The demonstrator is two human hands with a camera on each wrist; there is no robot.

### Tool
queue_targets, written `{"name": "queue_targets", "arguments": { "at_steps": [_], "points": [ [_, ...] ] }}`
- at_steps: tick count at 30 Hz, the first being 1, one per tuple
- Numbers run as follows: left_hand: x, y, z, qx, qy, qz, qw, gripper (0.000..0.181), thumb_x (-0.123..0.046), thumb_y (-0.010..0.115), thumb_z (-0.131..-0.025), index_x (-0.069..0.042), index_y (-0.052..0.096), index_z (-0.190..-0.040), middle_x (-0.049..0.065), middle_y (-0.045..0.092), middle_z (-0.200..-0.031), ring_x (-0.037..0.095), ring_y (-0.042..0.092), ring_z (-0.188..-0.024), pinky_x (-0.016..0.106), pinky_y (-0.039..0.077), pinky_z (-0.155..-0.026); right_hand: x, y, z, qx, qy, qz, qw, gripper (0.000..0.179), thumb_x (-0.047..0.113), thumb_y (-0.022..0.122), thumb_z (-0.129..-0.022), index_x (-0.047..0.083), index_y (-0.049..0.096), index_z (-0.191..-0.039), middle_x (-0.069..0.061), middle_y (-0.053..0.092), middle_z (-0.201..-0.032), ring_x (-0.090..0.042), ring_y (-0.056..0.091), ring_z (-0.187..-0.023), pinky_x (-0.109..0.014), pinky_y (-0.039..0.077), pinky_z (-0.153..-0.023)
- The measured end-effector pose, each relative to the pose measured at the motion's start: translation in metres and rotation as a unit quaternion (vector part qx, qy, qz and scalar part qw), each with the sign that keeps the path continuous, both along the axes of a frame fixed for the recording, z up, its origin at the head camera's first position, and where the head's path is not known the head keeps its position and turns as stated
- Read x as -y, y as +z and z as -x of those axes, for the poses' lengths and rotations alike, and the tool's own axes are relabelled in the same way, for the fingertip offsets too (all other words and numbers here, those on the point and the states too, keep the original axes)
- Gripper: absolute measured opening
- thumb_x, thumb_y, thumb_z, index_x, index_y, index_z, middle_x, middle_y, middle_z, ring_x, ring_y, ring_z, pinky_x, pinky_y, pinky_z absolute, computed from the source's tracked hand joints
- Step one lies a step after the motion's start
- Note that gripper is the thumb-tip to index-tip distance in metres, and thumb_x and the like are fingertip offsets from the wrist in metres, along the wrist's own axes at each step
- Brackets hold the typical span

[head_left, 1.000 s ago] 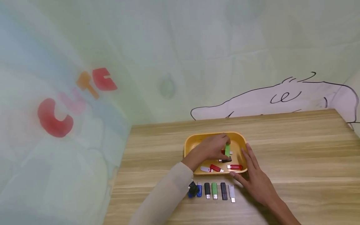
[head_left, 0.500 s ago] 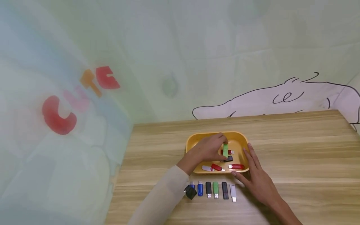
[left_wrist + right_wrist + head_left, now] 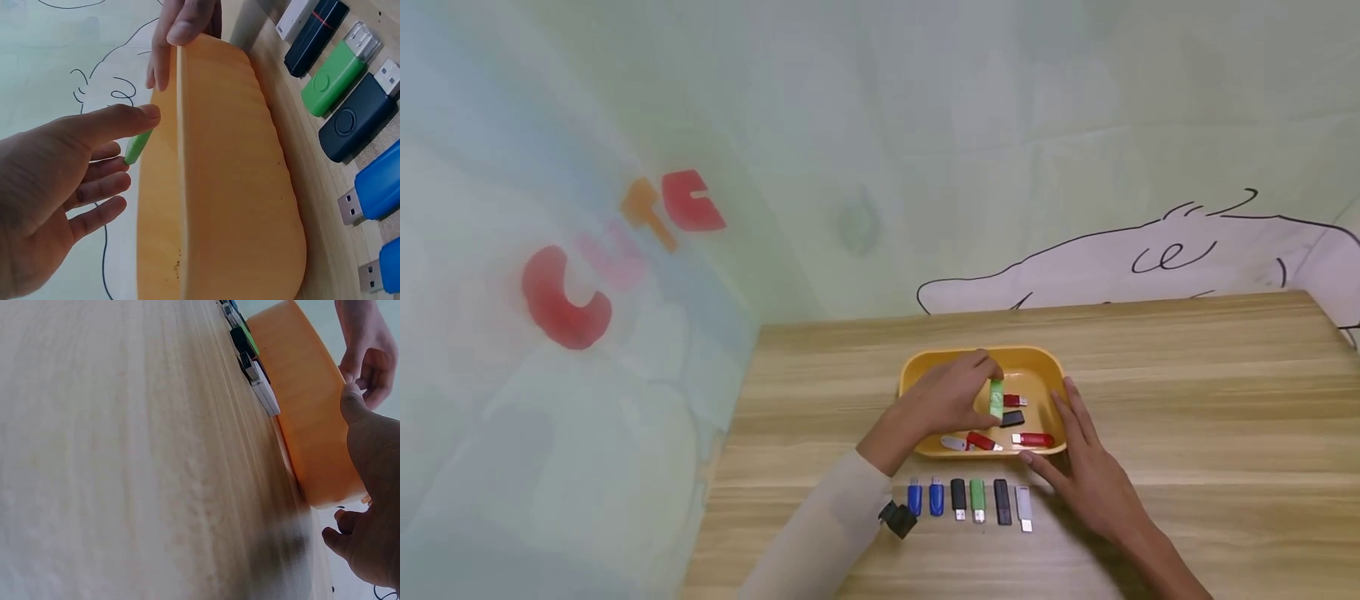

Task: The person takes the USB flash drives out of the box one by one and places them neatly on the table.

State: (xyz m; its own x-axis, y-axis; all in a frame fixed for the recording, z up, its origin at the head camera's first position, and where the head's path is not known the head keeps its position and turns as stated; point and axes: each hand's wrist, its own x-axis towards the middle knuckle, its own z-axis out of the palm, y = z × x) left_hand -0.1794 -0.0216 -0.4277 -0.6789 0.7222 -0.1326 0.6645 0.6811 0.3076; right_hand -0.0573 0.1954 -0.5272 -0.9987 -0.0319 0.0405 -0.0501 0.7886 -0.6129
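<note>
My left hand (image 3: 943, 398) reaches over the yellow tray (image 3: 1033, 375), pinching a green USB stick (image 3: 996, 400) between thumb and fingers. The left wrist view shows the end of that green stick (image 3: 137, 149) sticking out below the thumb. My right hand (image 3: 1093, 487) holds the tray's front right corner, its thumb at the front rim and its fingers along the right end. Inside the tray lie a dark USB stick (image 3: 1012, 418), a red one (image 3: 1015, 401) behind it, another red one (image 3: 1036, 439) near the right hand, and a white one (image 3: 953, 443) beside a third red one (image 3: 982, 442).
In front of the tray, several USB sticks stand in a row: blue (image 3: 914, 498) at the left end, then blue, black, green (image 3: 977, 500), black, and silver (image 3: 1024, 507) at the right end. The wooden table (image 3: 1187, 392) meets a printed cloth wall (image 3: 820, 167) behind.
My left hand has drawn slightly left with the green USB stick, showing more of the dark and red sticks. The right hand stays at the tray's corner. The head view has shifted slightly.
</note>
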Motion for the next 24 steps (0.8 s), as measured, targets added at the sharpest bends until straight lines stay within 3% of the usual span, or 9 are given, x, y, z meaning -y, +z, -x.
{"name": "queue_targets", "arguments": {
  "at_steps": [9, 14, 24],
  "points": [
    [0.01, 0.009, -0.011, -0.013, -0.005, -0.015, 0.9998, 0.06, -0.043, 0.085, -0.091, -0.015, 0.062, -0.138, 0.001, 0.063, -0.132, 0.011, 0.06, -0.11, 0.019, 0.054, -0.099, -0.003, 0.0, 0.001, -0.007, 0.003, 0.001, 1.0, 0.101, 0.059, 0.066, -0.1, 0.019, 0.009, -0.172, -0.002, -0.006, -0.181, -0.054, 0.054, -0.137, -0.073, 0.049, -0.101],
    [0.017, 0.014, -0.019, -0.003, 0.003, -0.022, 0.9997, 0.063, -0.046, 0.085, -0.089, -0.015, 0.062, -0.139, 0.001, 0.062, -0.132, 0.012, 0.059, -0.108, 0.022, 0.055, -0.099, -0.003, 0.0, 0.002, -0.013, 0.004, 0.002, 0.9999, 0.1, 0.058, 0.067, -0.1, 0.018, 0.01, -0.172, -0.002, -0.005, -0.181, -0.054, 0.056, -0.135, -0.073, 0.05, -0.099],
    [0.032, 0.013, -0.033, 0.009, 0.017, -0.045, 0.9988, 0.061, -0.046, 0.085, -0.089, -0.017, 0.062, -0.138, 0.0, 0.063, -0.13, 0.008, 0.056, -0.1, 0.016, 0.053, -0.089, -0.001, -0.001, 0.002, -0.008, 0.001, 0.002, 1.0, 0.102, 0.061, 0.066, -0.1, 0.019, 0.008, -0.172, -0.001, -0.005, -0.181, -0.053, 0.057, -0.134, -0.072, 0.051, -0.099]
  ]
}}
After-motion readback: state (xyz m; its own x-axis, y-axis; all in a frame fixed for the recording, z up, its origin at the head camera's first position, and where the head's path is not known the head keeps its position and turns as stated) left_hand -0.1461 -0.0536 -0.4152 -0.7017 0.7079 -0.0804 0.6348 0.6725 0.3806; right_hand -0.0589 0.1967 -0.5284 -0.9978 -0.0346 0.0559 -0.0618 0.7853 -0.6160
